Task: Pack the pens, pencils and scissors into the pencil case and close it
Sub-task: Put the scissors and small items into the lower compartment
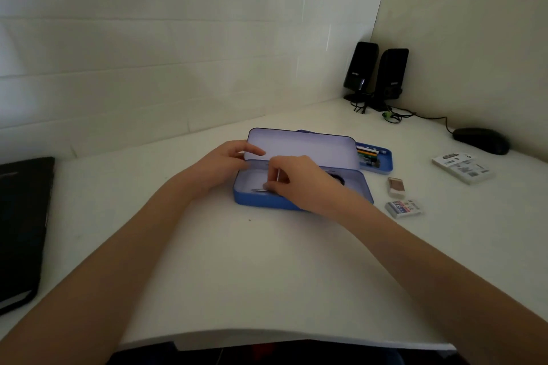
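The blue case (299, 187) lies open mid-desk. Left hand (225, 163) pinches the lid; right hand (296, 184) lowers scissors (336, 178) inside, fingers closed on them. Best lay them flat along the front wall, leaving room for the tray (376, 158) behind.

We see two bare forearms entering from the lower corners of the frame, uncovered along their whole visible length: no sleeve, cuff or hem shows on either one. Our left hand (221, 161) wears no ring, glove or bandage that we can make out, and its wrist carries no watch or bracelet. Our right hand (296, 179) is equally unadorned, its wrist bare as well. The fingernails that show look short and unpainted, though the picture is too soft to be certain. Beyond the two arms, nothing of our body or clothing can be clearly told.
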